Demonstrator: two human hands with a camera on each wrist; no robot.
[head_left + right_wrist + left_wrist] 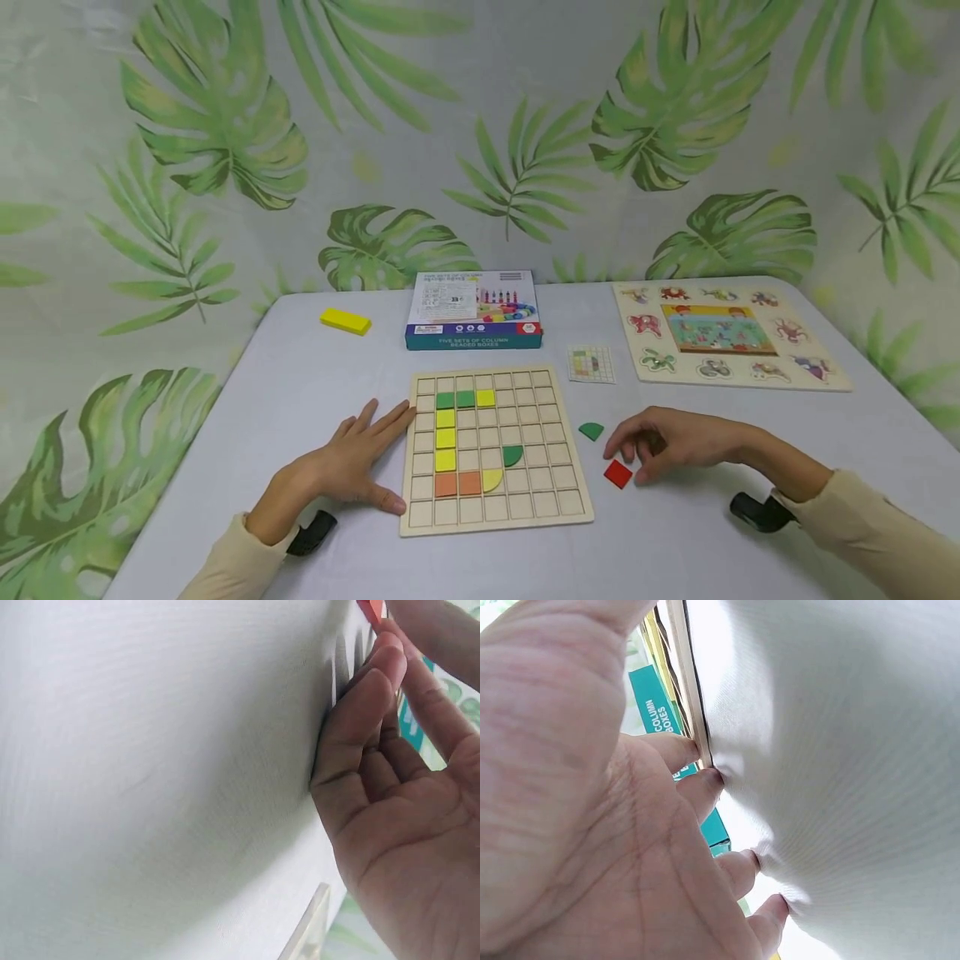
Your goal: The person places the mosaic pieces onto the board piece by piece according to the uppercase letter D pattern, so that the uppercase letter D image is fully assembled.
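Note:
In the head view, my left hand [348, 458] lies spread at the left edge of a wooden grid board [510, 509], its thumb and fingertips at the rim. The left wrist view shows those fingertips close along the board's side. Green, yellow and orange squares and two quarter-round pieces sit in the grid. My right hand [678, 443] is low over the table, loosely bent, with index finger and thumb on either side of a red square tile [618, 474]. That tile [369, 610] peeks out by the thumb in the right wrist view. A green quarter-round piece [591, 431] lies beyond it.
A small pattern card [591, 364] lies behind the board's right corner. Further back stand a beaded-column game box [472, 312] and, to its left, a yellow block [346, 322]. A sea-animal puzzle board [720, 367] occupies the back right.

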